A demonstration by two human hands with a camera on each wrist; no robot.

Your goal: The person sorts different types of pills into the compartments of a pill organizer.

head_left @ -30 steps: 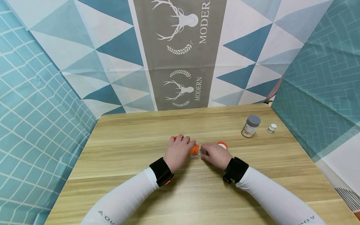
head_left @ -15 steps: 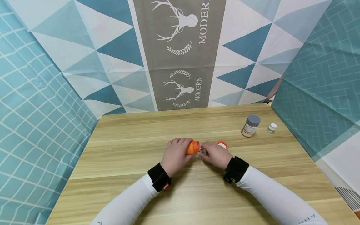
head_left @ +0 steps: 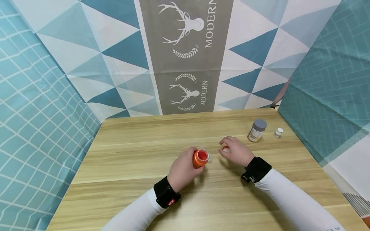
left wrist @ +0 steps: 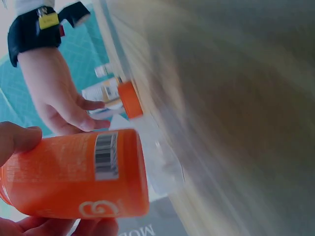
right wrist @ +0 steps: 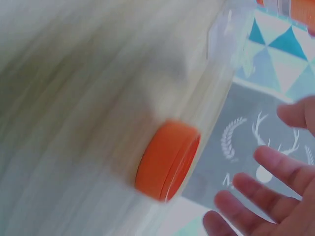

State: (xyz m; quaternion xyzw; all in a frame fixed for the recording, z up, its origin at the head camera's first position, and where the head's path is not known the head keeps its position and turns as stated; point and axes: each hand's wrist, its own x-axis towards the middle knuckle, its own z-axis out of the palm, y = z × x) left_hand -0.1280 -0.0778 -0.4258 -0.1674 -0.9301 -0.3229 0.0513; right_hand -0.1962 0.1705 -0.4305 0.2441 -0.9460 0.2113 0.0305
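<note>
My left hand (head_left: 182, 170) grips an orange bottle (left wrist: 74, 174) and holds it upright above the table, its uncapped mouth facing up in the head view. A clear plastic piece (head_left: 209, 158), perhaps a bag or small box, lies right behind the bottle and is partly hidden by it. Over the orange cap (head_left: 226, 149) hovers my right hand (head_left: 237, 152), fingers spread and apart from it in the right wrist view. That cap (right wrist: 165, 160) lies on the table with its white inside up.
Toward the back right of the wooden table (head_left: 138, 154) stands a jar with a grey lid (head_left: 257, 130). Beside it is a small white-capped vial (head_left: 278, 132). Patterned cloths hang behind the table and at both sides.
The bottle has turned from lying tipped, mouth toward the right, to upright. My right hand has left the clear plastic piece and moved right, over the cap.
</note>
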